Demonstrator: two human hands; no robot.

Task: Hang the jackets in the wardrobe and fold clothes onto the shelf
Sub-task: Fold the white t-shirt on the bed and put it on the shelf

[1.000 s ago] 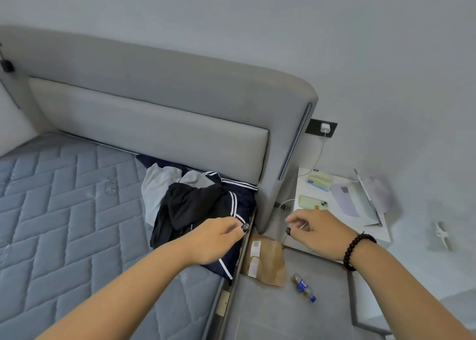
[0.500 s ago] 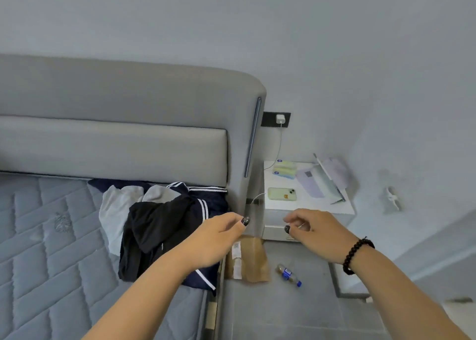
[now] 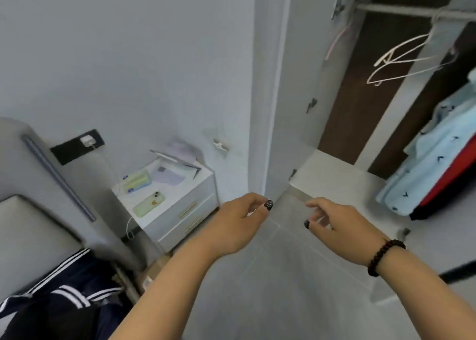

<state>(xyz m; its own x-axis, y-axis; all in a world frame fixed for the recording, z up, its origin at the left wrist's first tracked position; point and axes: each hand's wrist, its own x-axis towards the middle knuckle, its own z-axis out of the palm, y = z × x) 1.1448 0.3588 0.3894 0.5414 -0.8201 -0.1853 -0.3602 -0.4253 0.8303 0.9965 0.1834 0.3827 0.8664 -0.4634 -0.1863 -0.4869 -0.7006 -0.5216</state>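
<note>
Both hands hang over the grey floor point(image 3: 296, 288) holding nothing, the left hand point(image 3: 238, 223) and right hand point(image 3: 334, 223) each with fingers loosely curled. A navy jacket point(image 3: 64, 301) with white stripes lies heaped on the bed at lower left. Beside it stands a nightstand point(image 3: 180, 205) carrying a phone point(image 3: 146, 204). At right, the open wardrobe point(image 3: 386, 81) holds white hangers point(image 3: 412, 58) on its rail and a pale blue shirt point(image 3: 438, 154).

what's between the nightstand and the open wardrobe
In the head view, only a white wall panel stands between the nightstand and the wardrobe, with bare grey floor below.
</note>
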